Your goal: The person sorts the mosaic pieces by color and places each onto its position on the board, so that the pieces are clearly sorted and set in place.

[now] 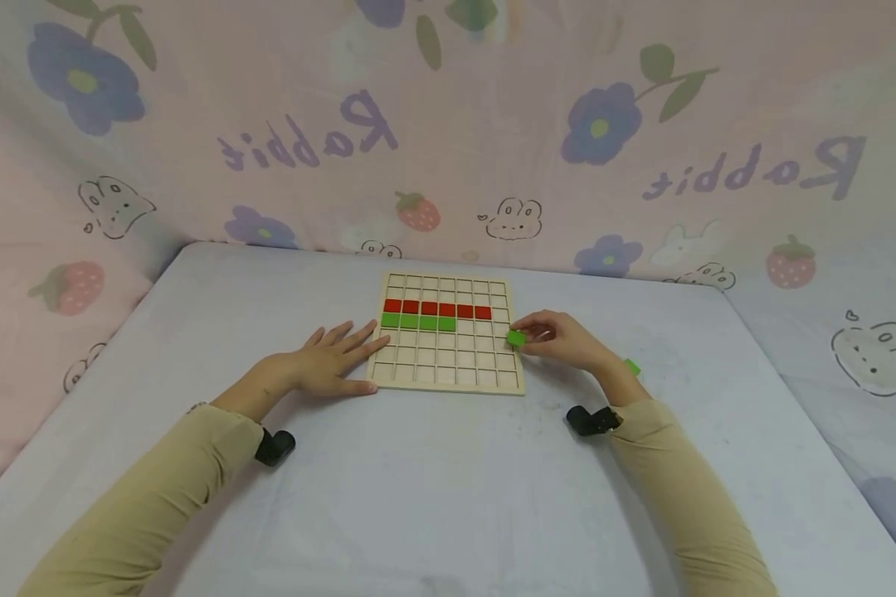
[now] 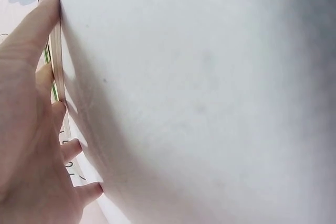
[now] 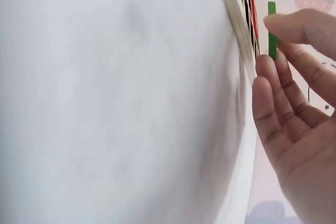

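Note:
A pale wooden grid board lies on the white table. A row of several red square tiles runs across it, and just below on the left is a shorter row of several green square tiles. My left hand is spread flat, its fingertips at the board's left edge. At the board's right edge my right hand pinches a green tile between thumb and fingers. In the right wrist view this green tile is seen edge-on, held above the board's level.
Another green tile lies on the table, partly hidden behind my right wrist. Black wrist cameras sit under both forearms. A patterned cloth with rabbits and flowers hangs behind the table.

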